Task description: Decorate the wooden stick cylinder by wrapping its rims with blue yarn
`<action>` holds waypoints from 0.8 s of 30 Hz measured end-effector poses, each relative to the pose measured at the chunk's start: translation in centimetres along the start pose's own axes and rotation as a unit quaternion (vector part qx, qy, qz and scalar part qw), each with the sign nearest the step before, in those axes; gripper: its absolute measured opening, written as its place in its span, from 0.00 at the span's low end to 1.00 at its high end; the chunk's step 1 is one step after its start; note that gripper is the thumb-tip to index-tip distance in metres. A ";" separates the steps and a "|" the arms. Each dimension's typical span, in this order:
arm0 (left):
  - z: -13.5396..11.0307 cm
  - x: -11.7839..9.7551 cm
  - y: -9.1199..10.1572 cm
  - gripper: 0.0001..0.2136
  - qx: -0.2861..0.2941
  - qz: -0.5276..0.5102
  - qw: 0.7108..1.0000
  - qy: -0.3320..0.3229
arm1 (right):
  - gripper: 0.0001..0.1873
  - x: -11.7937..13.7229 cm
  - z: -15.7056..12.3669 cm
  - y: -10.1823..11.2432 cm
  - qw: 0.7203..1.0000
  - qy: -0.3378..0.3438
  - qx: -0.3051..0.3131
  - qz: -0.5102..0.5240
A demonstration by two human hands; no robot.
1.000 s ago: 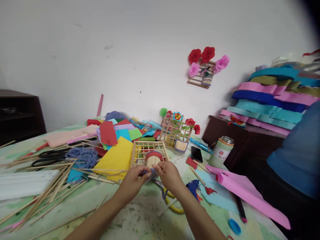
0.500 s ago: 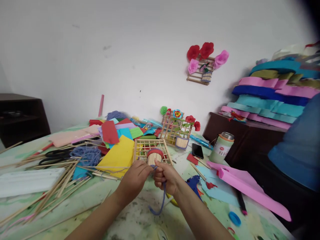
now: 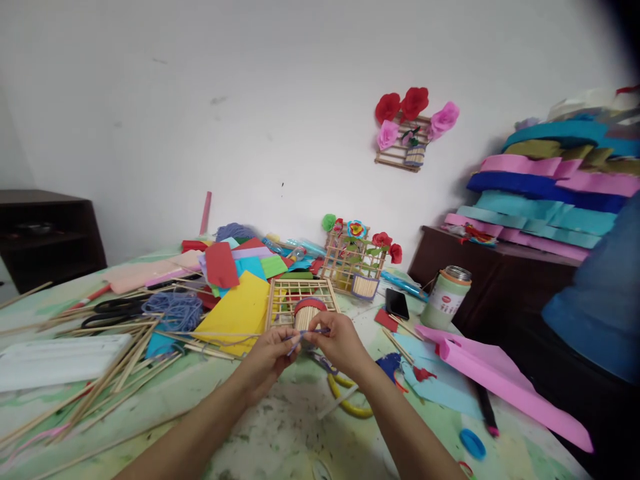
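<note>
both l hand (image 3: 274, 351) & r hand (image 3: 338, 340) pinching purple yarn (image 3: 302, 335) nr stick cup (image 3: 307, 319) w/ red band (image 3: 311, 305)

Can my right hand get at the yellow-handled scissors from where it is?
Likely yes: the yellow-handled scissors lie near your right hand, partly in view, though a pale strip crosses them and that hand is pinching purple yarn.

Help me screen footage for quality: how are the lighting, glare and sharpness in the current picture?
Head view: soft, fairly even light on the wall, no strong glare; same view: upper right corner black with a soft edge; same view: the blue shape at right looks blurred; same view: the yarn pinched by the left hand and right hand is too small to trace fully.
</note>
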State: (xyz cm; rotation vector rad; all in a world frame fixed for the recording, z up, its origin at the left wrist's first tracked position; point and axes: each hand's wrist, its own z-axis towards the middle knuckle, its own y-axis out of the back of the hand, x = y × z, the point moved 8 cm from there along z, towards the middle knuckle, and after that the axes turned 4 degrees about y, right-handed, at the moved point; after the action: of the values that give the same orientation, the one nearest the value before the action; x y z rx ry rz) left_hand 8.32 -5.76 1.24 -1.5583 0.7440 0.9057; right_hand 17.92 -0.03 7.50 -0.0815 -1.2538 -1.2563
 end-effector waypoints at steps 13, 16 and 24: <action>-0.7 -2.4 -0.9 0.07 0.005 0.373 0.914 -0.158 | 0.23 -2.4 -0.2 -0.7 0.991 -0.131 -0.010 0.032; -2.4 -3.8 -2.6 0.07 0.005 0.541 0.787 -0.297 | 0.23 -3.0 -0.9 -1.7 0.974 -0.195 0.023 0.110; -4.3 -3.7 -4.6 0.11 0.069 0.694 0.546 -0.464 | 0.21 -3.4 -2.5 -4.0 0.924 -0.272 0.112 0.245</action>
State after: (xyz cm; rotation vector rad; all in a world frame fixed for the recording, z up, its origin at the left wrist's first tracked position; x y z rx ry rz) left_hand 10.99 -9.27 7.04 0.2076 1.0922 2.4328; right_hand 17.26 -1.01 1.84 -0.5756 -1.7139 -0.6598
